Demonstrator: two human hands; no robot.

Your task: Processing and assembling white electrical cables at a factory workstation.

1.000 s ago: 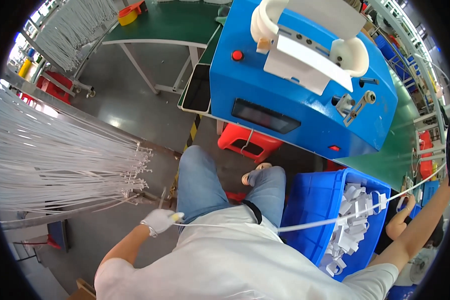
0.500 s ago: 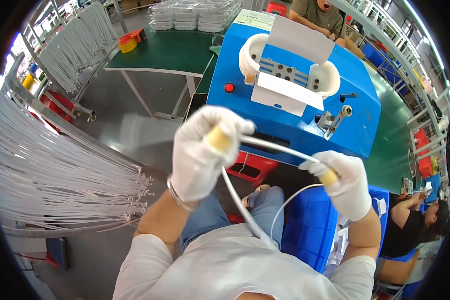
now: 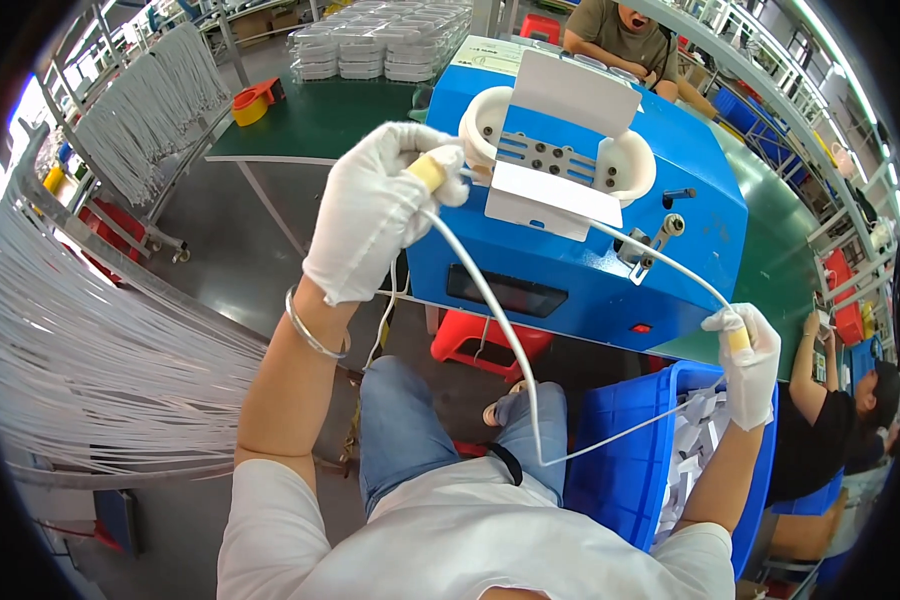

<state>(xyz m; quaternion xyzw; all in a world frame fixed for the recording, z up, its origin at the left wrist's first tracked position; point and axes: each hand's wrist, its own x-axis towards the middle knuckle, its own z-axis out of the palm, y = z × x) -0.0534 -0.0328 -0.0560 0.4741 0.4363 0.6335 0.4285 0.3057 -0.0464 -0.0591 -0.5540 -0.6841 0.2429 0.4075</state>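
Observation:
A white cable [image 3: 492, 300] runs between my two gloved hands. My left hand [image 3: 368, 210], raised in front of the machine's left side, is closed on it. My right hand [image 3: 751, 362] grips another stretch at the machine's lower right corner. One length hangs from the hands in a long loop above my lap. A second length comes from my right hand up to the white front flap [image 3: 540, 200] of the blue machine [image 3: 520, 255]; its course behind the flap is hidden. Each glove has a pale yellow band at the fingers.
A blue bin [image 3: 620, 440] holding white pieces stands by my right arm. Bundles of white cables hang on a rack [image 3: 130, 350] at my left. Clear plastic trays [image 3: 370, 45] are stacked on the green table [image 3: 320, 125]. Below the machine is a red stool [image 3: 470, 340]. Two people sit nearby.
My hands have moved apart, the left up and leftward, the right outward to the right. The cable length between them now reaches the machine's flap, and the hanging loop has swung out.

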